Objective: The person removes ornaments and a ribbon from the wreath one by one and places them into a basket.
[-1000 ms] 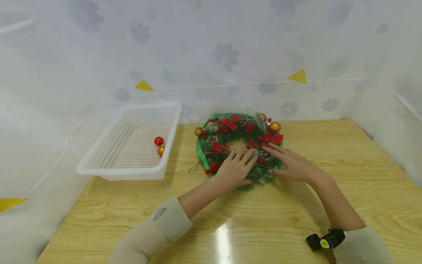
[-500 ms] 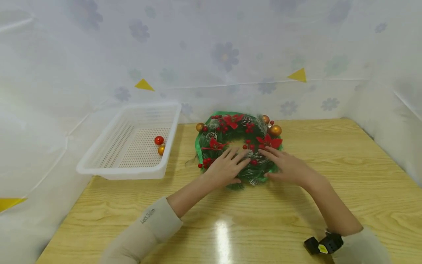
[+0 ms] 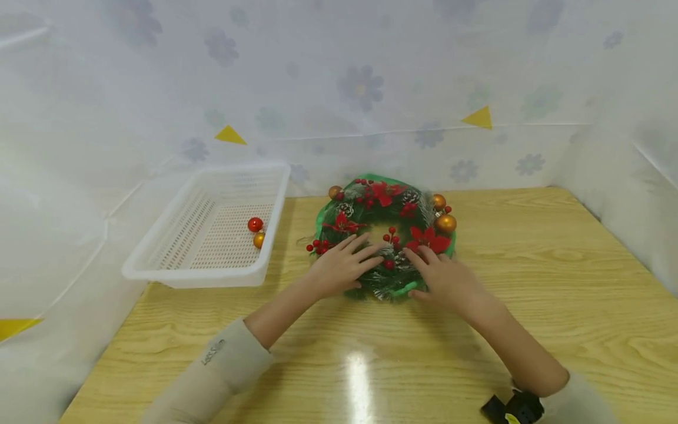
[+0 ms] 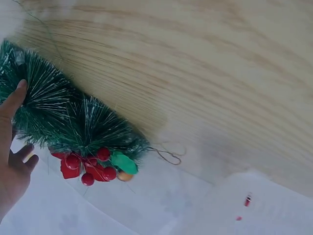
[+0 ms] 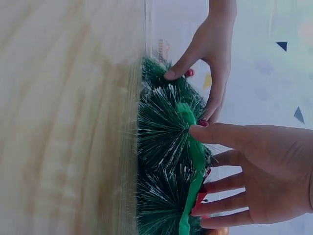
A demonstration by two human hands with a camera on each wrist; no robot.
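A Christmas wreath (image 3: 392,284) of frosted green tinsel lies flat on the table. It bears red poinsettias (image 3: 428,240), red berries, pinecones and gold baubles (image 3: 445,224). On its near left side rests my left hand (image 3: 339,268), fingers spread over the top; the left wrist view shows the thumb (image 4: 17,98) against the outer tinsel. My right hand (image 3: 450,285) touches the near right part with extended fingers. In the right wrist view its thumb is at the green ribbon (image 5: 195,152) along the wreath's edge. A thin loop of twine (image 4: 168,155) sticks out from the wreath.
A white perforated plastic basket (image 3: 185,275) stands left of the wreath. Inside it are a red bauble (image 3: 255,224) and a gold bauble (image 3: 259,240). Behind the wood-grain table (image 3: 328,365) hangs a white flowered sheet (image 3: 318,76), with more sheeting along both sides.
The wreath has turned clockwise: its near edge has swung left and the right-hand gold baubles have come nearer. Both hands have moved left along with the near edge.
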